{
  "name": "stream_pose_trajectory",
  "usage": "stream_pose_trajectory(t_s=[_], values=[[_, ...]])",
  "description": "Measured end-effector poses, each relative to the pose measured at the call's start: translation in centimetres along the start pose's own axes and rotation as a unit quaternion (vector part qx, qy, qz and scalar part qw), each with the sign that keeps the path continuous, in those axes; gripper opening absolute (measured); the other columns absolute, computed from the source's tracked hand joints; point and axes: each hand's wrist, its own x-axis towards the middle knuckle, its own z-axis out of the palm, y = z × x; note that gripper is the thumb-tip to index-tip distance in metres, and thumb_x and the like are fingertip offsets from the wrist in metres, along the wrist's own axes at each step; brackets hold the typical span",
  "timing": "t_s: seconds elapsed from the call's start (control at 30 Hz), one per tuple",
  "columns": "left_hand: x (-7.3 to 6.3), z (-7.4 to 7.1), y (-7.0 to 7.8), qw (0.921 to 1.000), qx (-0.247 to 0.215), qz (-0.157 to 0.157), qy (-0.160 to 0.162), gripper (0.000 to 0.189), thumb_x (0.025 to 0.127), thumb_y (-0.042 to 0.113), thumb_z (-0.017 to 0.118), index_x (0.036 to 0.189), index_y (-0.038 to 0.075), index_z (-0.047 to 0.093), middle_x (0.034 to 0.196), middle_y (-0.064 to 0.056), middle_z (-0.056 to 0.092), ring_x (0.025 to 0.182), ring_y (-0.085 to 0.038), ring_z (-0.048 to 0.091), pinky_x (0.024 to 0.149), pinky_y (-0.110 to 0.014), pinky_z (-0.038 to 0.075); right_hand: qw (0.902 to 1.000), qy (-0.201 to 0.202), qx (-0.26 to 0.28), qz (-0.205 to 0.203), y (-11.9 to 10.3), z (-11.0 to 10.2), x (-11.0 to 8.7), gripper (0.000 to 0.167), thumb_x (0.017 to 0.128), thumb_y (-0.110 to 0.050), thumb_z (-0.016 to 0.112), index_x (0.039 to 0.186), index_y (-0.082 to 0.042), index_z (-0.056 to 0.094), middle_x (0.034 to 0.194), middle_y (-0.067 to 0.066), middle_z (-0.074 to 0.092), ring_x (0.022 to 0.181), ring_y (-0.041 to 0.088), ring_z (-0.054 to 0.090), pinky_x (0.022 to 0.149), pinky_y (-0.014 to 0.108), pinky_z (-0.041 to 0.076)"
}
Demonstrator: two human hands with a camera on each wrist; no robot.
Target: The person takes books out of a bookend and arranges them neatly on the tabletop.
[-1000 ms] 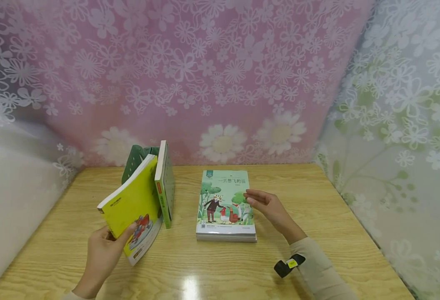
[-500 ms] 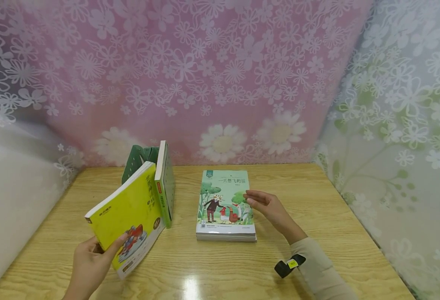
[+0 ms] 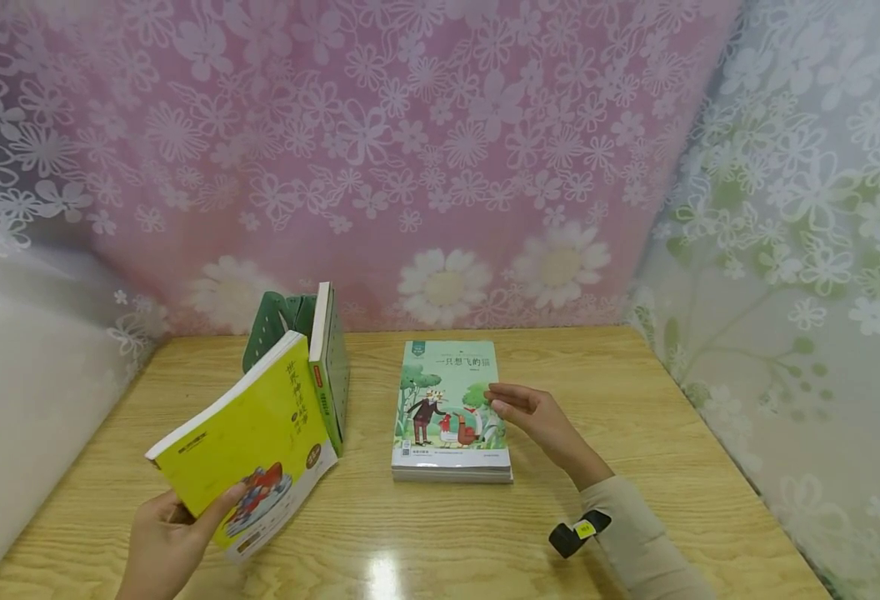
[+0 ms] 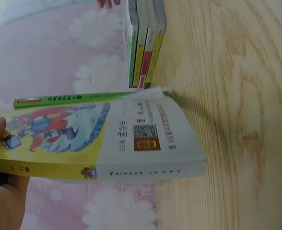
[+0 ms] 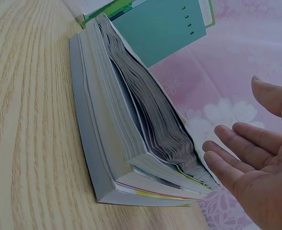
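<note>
My left hand pinches a yellow paperback book by its lower left edge, thumb on the cover and fingers behind. The book leans to the left, its far edge close to a green bookend and a thin green-spined book standing there. In the left wrist view the yellow book's spine and printed cover face the camera. My right hand hovers at the right edge of a stack of books topped by a pale green cover; its fingers are extended and hold nothing.
The stack's page edges show in the right wrist view, with several books lying flat. A wooden table lies under everything, with a pink floral cloth behind and pale floral cloth at the right.
The left hand has drawn the yellow book toward the lower left, away from the bookend, and more of its cover shows. The right hand has stayed almost still by the stack.
</note>
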Motion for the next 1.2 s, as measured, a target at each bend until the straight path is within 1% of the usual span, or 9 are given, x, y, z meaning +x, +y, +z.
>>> stream_pose_trajectory(t_s=[0.17,0.33,0.47,0.53,0.7,0.8,0.97,1.1,1.2], values=[[0.0,-0.7,-0.5,0.9998,0.000,0.020,0.003,0.022,0.081,-0.007,0.072,0.102,-0.011,0.067,0.091,0.027,0.064,0.071,0.005,0.065,0.053,-0.018,0.054,1.0000,0.001,0.001,0.005,0.1,0.2,0.1,0.055,0.096,-0.028,0.060,0.140,0.003,0.045,0.136,0.020,0.054,0.126,0.031,0.051,0.105,0.041,0.042],[-0.2,-0.8,-0.9,0.9986,-0.019,0.046,-0.018,0.021,0.079,-0.014,0.070,0.100,-0.010,0.068,0.095,0.026,0.066,0.076,0.005,0.066,0.055,-0.018,0.055,1.0000,-0.005,-0.005,0.004,0.1,0.4,0.2,0.054,0.097,-0.027,0.059,0.139,0.004,0.045,0.136,0.019,0.054,0.126,0.030,0.051,0.104,0.039,0.042],[-0.3,-0.3,-0.8,0.9965,-0.027,0.069,-0.039,0.021,0.077,-0.016,0.070,0.096,-0.007,0.069,0.094,0.024,0.067,0.074,0.003,0.066,0.054,-0.018,0.054,0.9999,-0.013,-0.003,0.000,-0.1,0.6,0.0,0.054,0.097,-0.027,0.059,0.139,0.004,0.045,0.136,0.020,0.053,0.126,0.031,0.051,0.103,0.037,0.043],[-0.2,0.0,-0.6,0.9945,-0.039,0.078,-0.058,0.022,0.077,-0.016,0.070,0.098,-0.006,0.069,0.096,0.023,0.067,0.076,0.001,0.067,0.055,-0.020,0.055,0.9998,-0.019,0.000,-0.002,-0.1,0.8,-0.2,0.055,0.097,-0.027,0.059,0.140,0.003,0.045,0.136,0.020,0.053,0.126,0.031,0.050,0.103,0.036,0.044],[0.1,0.7,-0.1,0.9883,-0.066,0.090,-0.104,0.023,0.080,-0.014,0.068,0.102,-0.007,0.067,0.100,0.020,0.068,0.080,-0.003,0.068,0.058,-0.024,0.057,0.9992,-0.039,-0.001,-0.011,-0.2,1.1,-0.5,0.055,0.097,-0.026,0.059,0.140,0.004,0.043,0.137,0.022,0.052,0.126,0.033,0.050,0.101,0.033,0.046],[0.3,1.3,0.1,0.9825,-0.086,0.104,-0.129,0.024,0.081,-0.014,0.067,0.104,-0.006,0.067,0.102,0.018,0.069,0.082,-0.005,0.069,0.059,-0.025,0.057,0.9986,-0.051,-0.004,-0.017,-0.3,1.2,-0.6,0.053,0.098,-0.025,0.057,0.141,0.002,0.044,0.137,0.021,0.052,0.126,0.032,0.050,0.100,0.032,0.046],[0.8,2.2,0.6,0.9750,-0.110,0.098,-0.167,0.024,0.085,-0.009,0.066,0.109,-0.005,0.066,0.103,0.016,0.070,0.083,-0.008,0.070,0.061,-0.027,0.058,0.9971,-0.072,-0.004,-0.025,-0.3,1.6,-0.8,0.051,0.099,-0.024,0.056,0.141,0.001,0.044,0.137,0.018,0.053,0.127,0.032,0.050,0.101,0.036,0.046],[1.2,3.0,0.9,0.9682,-0.132,0.094,-0.191,0.024,0.085,-0.007,0.066,0.110,-0.005,0.066,0.104,0.014,0.070,0.084,-0.010,0.070,0.063,-0.028,0.058,0.9940,-0.099,0.034,-0.031,-0.6,2.1,-1.0,0.053,0.099,-0.022,0.056,0.142,0.004,0.041,0.138,0.023,0.050,0.124,0.036,0.051,0.101,0.038,0.046],[1.6,3.6,1.1,0.9608,-0.155,0.095,-0.209,0.025,0.087,-0.008,0.064,0.112,-0.005,0.065,0.105,0.012,0.071,0.085,-0.012,0.070,0.064,-0.029,0.058,0.9898,-0.122,0.066,-0.033,-1.0,2.6,-1.1,0.053,0.099,-0.021,0.055,0.142,0.006,0.039,0.138,0.028,0.047,0.121,0.041,0.052,0.101,0.040,0.046]])
